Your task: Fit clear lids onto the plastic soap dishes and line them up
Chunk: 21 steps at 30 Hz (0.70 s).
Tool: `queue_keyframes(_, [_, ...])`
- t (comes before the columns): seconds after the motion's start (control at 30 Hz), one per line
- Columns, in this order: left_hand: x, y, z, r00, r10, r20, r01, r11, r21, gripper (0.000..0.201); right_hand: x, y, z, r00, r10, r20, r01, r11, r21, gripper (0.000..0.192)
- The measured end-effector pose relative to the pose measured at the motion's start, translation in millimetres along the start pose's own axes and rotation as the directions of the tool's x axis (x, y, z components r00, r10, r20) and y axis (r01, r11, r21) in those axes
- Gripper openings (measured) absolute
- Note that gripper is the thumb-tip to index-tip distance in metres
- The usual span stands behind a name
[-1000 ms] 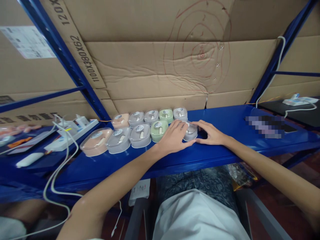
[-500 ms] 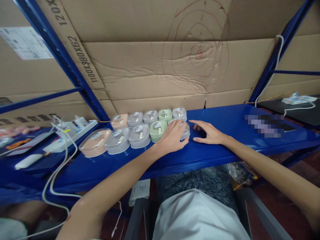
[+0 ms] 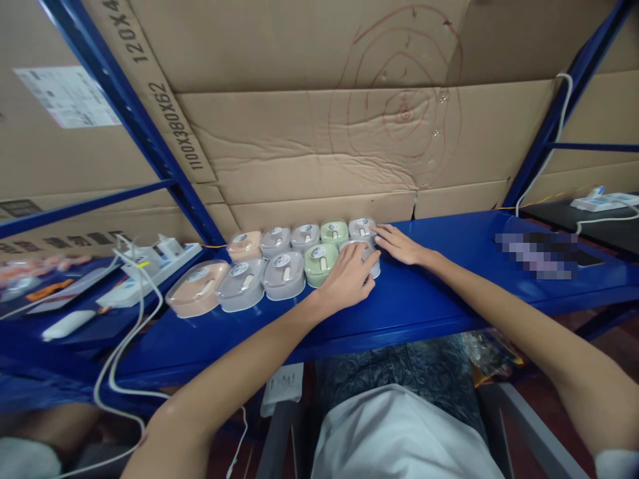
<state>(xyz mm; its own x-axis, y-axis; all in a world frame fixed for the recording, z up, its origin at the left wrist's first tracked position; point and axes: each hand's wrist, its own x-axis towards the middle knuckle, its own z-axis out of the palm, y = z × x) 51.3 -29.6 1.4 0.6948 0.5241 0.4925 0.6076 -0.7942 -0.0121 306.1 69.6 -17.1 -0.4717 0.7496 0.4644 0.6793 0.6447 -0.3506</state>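
Left hand (image 3: 349, 276) lies palm-down, fingers spread, over the grey case (image 3: 372, 261) at the right end of the front row; covering it, not clearly gripping. Right hand (image 3: 399, 243) is flat, fingers extended, fingertips touching the right side of the grey back-row case (image 3: 362, 227); holding nothing. Ten small lidded cases sit in two rows of five near the back edge of the blue shelf (image 3: 449, 279), against the cardboard (image 3: 319, 146). Green case (image 3: 320, 262) is just left of the covered one. Power strip (image 3: 154, 265) with white cables sits well apart at the shelf's left end.
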Motion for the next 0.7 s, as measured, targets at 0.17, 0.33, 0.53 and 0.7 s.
queue_keyframes(0.17, [-1,0,-0.7,1.000,0.003,-0.011,-0.003,1.000,0.005,0.049,19,4,11,0.998,-0.056,-0.020,0.055,0.998,-0.038,0.065])
queue_keyframes(0.33, [-2,0,0.2,1.000,-0.009,-0.014,0.010,0.999,0.039,0.048,4,3,0,0.998,-0.009,-0.066,0.001,0.993,-0.115,0.062])
queue_keyframes(0.53, [-2,4,-2.3,0.999,-0.031,0.037,0.025,0.986,0.164,0.052,-7,8,-22,0.905,0.354,-0.236,-0.408,0.878,-0.249,0.063])
queue_keyframes(0.7, [-3,6,-3.8,0.996,-0.084,0.035,0.074,0.973,0.219,0.062,-9,10,-24,0.848,0.479,-0.225,-0.529,0.792,-0.304,0.080])
